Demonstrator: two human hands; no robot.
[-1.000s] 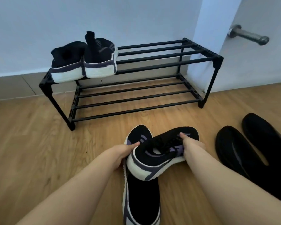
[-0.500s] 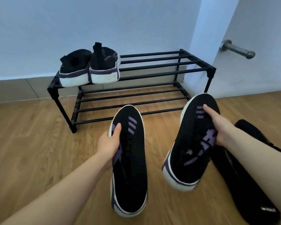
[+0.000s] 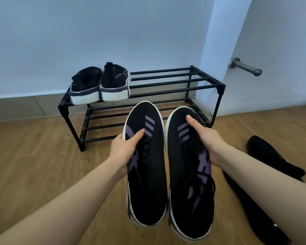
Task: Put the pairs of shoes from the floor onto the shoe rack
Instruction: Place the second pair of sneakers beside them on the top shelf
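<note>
Up above the floor, the left hand (image 3: 125,149) and right hand (image 3: 207,140) each clasp one black-and-purple shoe (image 3: 147,174), seemingly side-gripped, toes toward the shoe rack (image 3: 166,80).

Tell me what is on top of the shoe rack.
One pair of black sneakers sits at the left end of the shoe rack, heels toward the camera. The other top bars are bare. The lower shelf's middle is hidden behind the held shoes.
</note>
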